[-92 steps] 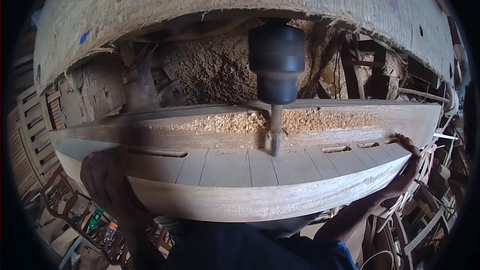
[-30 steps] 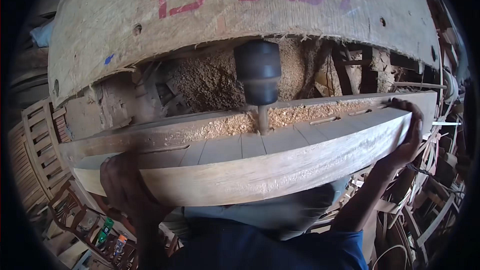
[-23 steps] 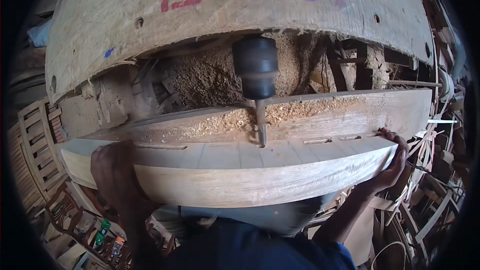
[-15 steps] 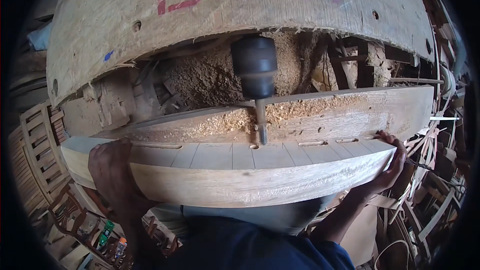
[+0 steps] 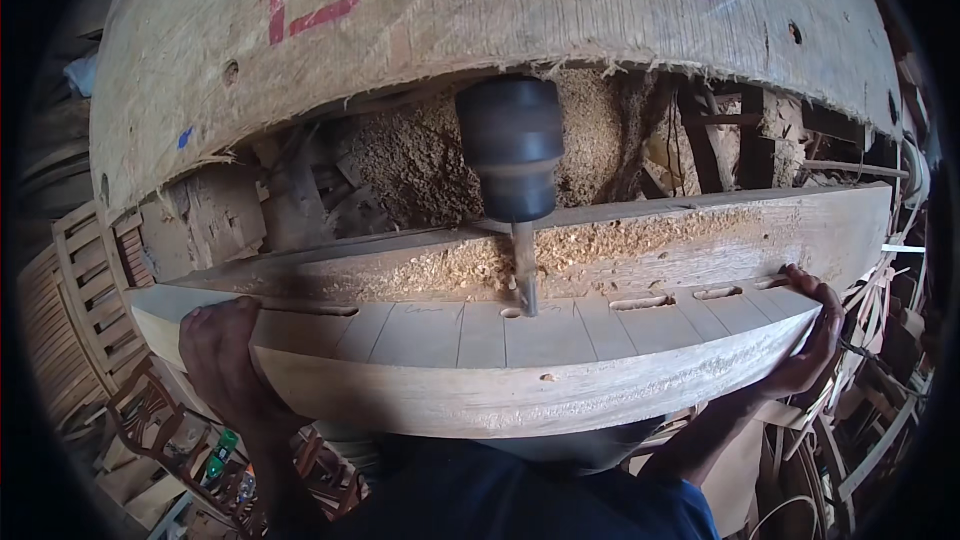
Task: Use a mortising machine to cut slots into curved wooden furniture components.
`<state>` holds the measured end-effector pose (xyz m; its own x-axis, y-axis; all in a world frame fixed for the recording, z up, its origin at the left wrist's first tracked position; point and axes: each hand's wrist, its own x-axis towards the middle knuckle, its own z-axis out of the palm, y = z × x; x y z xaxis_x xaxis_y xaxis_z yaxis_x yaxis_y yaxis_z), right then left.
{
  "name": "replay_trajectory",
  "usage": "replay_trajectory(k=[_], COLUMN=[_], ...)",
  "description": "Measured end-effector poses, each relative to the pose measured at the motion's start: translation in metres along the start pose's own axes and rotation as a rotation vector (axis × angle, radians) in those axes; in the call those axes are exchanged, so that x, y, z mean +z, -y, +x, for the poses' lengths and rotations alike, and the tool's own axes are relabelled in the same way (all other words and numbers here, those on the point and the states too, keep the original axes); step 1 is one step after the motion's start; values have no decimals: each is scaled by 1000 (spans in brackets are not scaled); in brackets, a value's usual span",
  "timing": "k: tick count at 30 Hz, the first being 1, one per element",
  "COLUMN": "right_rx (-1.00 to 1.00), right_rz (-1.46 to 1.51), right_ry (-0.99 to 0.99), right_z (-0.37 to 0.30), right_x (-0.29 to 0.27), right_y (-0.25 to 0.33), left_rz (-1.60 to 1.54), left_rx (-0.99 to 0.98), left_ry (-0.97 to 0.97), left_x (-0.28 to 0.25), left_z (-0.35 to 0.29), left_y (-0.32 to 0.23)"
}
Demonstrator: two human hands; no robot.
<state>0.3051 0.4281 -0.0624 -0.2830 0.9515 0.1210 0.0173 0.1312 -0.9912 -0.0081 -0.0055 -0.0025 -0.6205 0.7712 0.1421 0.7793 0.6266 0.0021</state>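
Observation:
A thick curved piece of pale wood (image 5: 430, 402) spans the view in front of me. Pencil lines cross its upper face, which has long rounded slots and one small hole. My left hand (image 5: 225, 355) is closed over its left end, fingers on the upper face. At the right end my right hand (image 5: 812, 335) grips it, fingertips on the far edge and palm against the near side. A drill bit (image 5: 525, 270) in a black chuck (image 5: 510, 145) stands at the small hole near the middle; whether its tip is inside, I cannot tell.
Behind the piece lies a wooden board (image 5: 820, 220) strewn with wood chips (image 5: 610, 245). A large plywood panel (image 5: 400, 30) with red markings overhangs the far side. A sawdust heap (image 5: 410, 160) lies beneath it. Wood scraps (image 5: 870, 440) crowd the right; slatted wooden furniture (image 5: 90, 270) stands left.
The bit's tip now overlaps the near face by the small hole, where before it was just beyond and right of it. The view has shifted slightly. Both hands keep their grip.

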Motion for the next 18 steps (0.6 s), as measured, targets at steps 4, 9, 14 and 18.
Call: replay_trajectory(k=[4,9,14,18], right_rx=[-36,-26,-28,-56], right_rz=[-56,-36,26,27], right_ry=[24,60,122,140], right_z=[7,19,31,39], right_x=[-3,-6,-7,-7], right_y=[-2,-5,-8,-12], left_rz=[-52,-41,-5,-21], left_rx=[-23,-47,-78,-88], left_ry=[-4,5,8,-4], left_x=[0,-3,-2,-1], left_z=[-1,-4,-7,-9], left_y=[0,-4,-7,-7])
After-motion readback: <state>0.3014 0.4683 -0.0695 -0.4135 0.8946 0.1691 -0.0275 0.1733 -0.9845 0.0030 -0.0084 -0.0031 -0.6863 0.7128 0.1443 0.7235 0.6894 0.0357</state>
